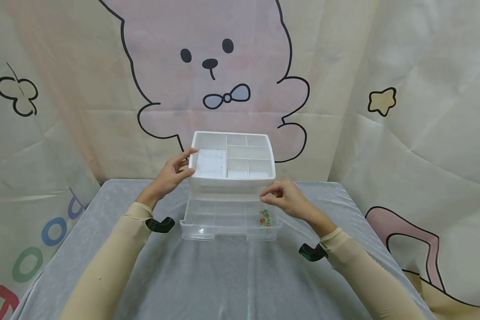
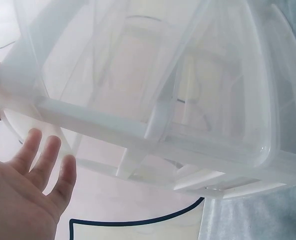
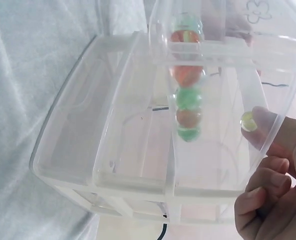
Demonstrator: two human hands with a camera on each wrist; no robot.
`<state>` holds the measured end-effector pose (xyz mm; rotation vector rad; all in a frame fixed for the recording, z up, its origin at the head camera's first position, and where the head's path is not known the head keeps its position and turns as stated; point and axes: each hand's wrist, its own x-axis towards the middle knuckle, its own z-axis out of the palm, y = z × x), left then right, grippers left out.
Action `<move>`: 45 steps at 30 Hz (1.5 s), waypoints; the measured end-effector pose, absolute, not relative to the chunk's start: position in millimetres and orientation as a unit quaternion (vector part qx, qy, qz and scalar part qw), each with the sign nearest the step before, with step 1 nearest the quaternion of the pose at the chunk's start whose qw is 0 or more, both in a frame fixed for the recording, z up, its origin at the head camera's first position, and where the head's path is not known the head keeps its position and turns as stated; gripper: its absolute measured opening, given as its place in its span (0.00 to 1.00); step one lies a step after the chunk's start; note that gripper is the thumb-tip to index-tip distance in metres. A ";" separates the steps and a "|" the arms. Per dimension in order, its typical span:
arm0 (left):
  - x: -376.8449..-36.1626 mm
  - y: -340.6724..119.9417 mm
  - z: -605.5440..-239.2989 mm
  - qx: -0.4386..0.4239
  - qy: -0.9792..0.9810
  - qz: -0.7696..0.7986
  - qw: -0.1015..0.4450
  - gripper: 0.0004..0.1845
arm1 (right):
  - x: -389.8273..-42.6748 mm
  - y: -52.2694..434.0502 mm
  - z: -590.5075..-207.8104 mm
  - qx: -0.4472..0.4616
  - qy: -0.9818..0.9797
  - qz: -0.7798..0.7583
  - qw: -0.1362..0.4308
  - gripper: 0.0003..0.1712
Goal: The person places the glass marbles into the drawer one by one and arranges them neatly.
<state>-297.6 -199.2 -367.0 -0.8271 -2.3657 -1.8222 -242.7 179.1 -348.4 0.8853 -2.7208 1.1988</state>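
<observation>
A translucent storage box [image 1: 250, 182] with a white divided tray on top stands on the table. My left hand [image 1: 169, 175] holds the tray's left edge, with the other fingertips behind the wall in the left wrist view. Below, a clear drawer [image 1: 232, 231] is pulled out towards me. Several red and green marbles [image 1: 265, 218] lie in its right compartment. Above that compartment is my right hand [image 1: 291, 200]. In the right wrist view it pinches a yellowish marble [image 3: 247, 121] between thumb and index finger, beside the drawer's clear wall.
A grey cloth covers the table [image 1: 224, 284]. Behind it hangs a curtain [image 1: 256, 93] printed with a pink bear. More printed curtain [image 1: 432, 146] runs along both sides. Both wrists wear black bands [image 1: 160, 225].
</observation>
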 end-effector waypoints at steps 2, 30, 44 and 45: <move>-297.8 -199.4 -367.4 -0.267 -0.763 -0.588 0.022 0.32 | -240.9 177.4 -347.5 0.283 -0.883 0.374 0.025 0.07; -295.9 -198.3 -366.3 -0.267 -0.765 -0.585 0.022 0.32 | -237.0 185.3 -342.7 0.306 -0.857 0.415 -0.011 0.08; -296.5 -199.1 -366.2 -0.269 -0.766 -0.584 0.021 0.32 | -229.9 188.5 -332.1 0.306 -0.838 0.450 -0.038 0.10; -296.4 -199.1 -366.2 -0.268 -0.766 -0.584 0.020 0.32 | -228.9 188.8 -331.6 0.305 -0.838 0.451 -0.039 0.10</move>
